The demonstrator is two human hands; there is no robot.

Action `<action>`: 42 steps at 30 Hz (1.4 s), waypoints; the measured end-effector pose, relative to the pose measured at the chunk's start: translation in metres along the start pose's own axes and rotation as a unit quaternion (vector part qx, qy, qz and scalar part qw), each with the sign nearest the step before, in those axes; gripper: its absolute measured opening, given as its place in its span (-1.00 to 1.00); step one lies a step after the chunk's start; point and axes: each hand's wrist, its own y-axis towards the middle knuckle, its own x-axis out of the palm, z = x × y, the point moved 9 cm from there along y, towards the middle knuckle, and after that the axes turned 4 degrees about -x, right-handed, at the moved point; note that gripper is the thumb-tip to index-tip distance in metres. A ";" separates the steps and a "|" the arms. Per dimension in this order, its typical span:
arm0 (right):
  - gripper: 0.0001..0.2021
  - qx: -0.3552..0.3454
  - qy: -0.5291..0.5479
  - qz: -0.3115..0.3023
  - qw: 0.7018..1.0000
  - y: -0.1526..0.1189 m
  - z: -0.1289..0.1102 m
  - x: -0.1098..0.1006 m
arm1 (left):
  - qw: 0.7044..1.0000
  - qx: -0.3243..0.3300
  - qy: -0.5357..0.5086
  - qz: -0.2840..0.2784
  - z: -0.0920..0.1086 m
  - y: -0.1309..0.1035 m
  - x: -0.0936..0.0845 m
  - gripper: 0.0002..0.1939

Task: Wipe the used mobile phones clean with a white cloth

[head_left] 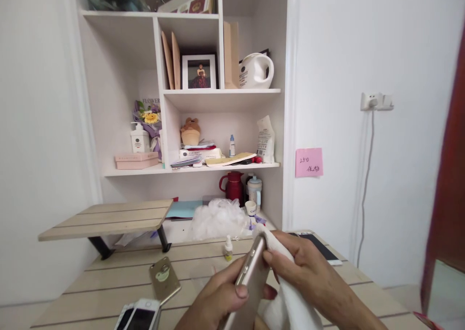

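Note:
A gold-coloured smartphone (253, 272) is tilted on edge above the table, its side buttons facing me. My left hand (221, 291) is closed around its lower part, thumb along the edge. My right hand (308, 267) pinches a white cloth (290, 296) over the phone's top end, with the thumb near the corner. The cloth hangs down below the right hand. Past the phone stands a small spray bottle (228, 249) with yellowish liquid at its bottom.
A gold phone with a green sticker (164, 277) and stacked white phones (141, 315) lie on the slatted table (196, 257) at left. Behind my right hand is a white tablet (323, 247). A raised wooden stand (109, 218), a white fluffy heap (218, 218) and shelves (221, 95) stand behind.

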 end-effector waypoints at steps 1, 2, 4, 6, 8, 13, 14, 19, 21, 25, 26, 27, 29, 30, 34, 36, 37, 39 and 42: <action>-0.76 -0.010 -0.014 0.003 1.000 0.000 -0.001 0.001 | 1.000 0.006 0.019 0.010 0.000 0.001 -0.001 -0.36; -0.78 -0.023 -0.032 0.007 0.999 0.000 -0.004 0.001 | 0.999 0.009 0.031 0.019 0.000 0.002 -0.002 -0.36; -0.79 -0.053 -0.075 0.018 0.996 -0.001 -0.009 0.003 | 0.998 0.012 0.047 0.036 -0.001 0.004 -0.004 -0.37; -0.81 -0.074 -0.113 0.033 0.990 -0.001 -0.014 0.004 | 0.996 0.017 0.062 0.056 -0.002 0.005 -0.007 -0.38; -0.82 -0.086 -0.139 0.046 0.985 -0.002 -0.016 0.006 | 0.993 0.020 0.090 0.069 -0.003 0.005 -0.009 -0.36; -0.74 -0.115 -0.162 0.061 0.978 -0.003 -0.017 0.009 | 0.975 0.058 0.196 0.084 0.009 0.002 0.000 -0.26; -0.72 -0.122 -0.154 0.067 0.978 -0.003 -0.016 0.008 | 0.970 0.069 0.214 0.092 0.013 0.000 0.002 -0.24; -0.58 -0.116 -0.140 0.095 0.979 0.002 -0.010 0.001 | 0.952 0.070 0.257 0.150 0.024 -0.009 -0.004 -0.23; -0.58 -0.109 -0.154 0.101 0.977 0.003 -0.009 0.000 | 0.948 0.081 0.260 0.164 0.027 -0.012 -0.007 -0.23; -0.71 -0.157 -0.130 0.102 0.974 -0.003 -0.016 0.008 | 0.947 0.082 0.264 0.166 0.027 -0.013 -0.009 -0.24; -0.72 -0.183 -0.124 0.104 0.970 -0.005 -0.020 0.010 | 0.946 0.082 0.266 0.164 0.027 -0.013 -0.008 -0.25; -0.69 -0.209 -0.122 0.106 0.964 -0.008 -0.023 0.012 | 0.946 0.085 0.268 0.162 0.028 -0.013 -0.007 -0.26; -0.64 -0.250 -0.128 0.113 0.953 -0.012 -0.028 0.013 | 0.946 0.096 0.267 0.156 0.031 -0.015 -0.004 -0.27; -0.64 -0.258 -0.135 0.117 0.950 -0.013 -0.029 0.012 | 0.947 0.101 0.263 0.152 0.033 -0.016 -0.003 -0.28; -0.67 -0.203 -0.182 0.135 0.952 -0.005 -0.023 0.001 | 0.951 0.109 0.247 0.150 0.035 -0.018 -0.005 -0.26; -0.67 -0.181 -0.194 0.139 0.954 -0.005 -0.020 -0.002 | 0.944 0.113 0.265 0.161 0.035 -0.018 -0.007 -0.27; -0.66 -0.182 -0.191 0.138 0.955 -0.006 -0.020 -0.001 | 0.940 0.114 0.275 0.166 0.035 -0.018 -0.008 -0.27; -0.64 -0.202 -0.170 0.130 0.956 -0.010 -0.023 0.003 | 0.936 0.113 0.288 0.165 0.034 -0.017 -0.007 -0.28; -0.63 -0.227 -0.132 0.113 0.958 -0.013 -0.028 0.009 | 0.938 0.120 0.292 0.145 0.035 -0.017 -0.003 -0.29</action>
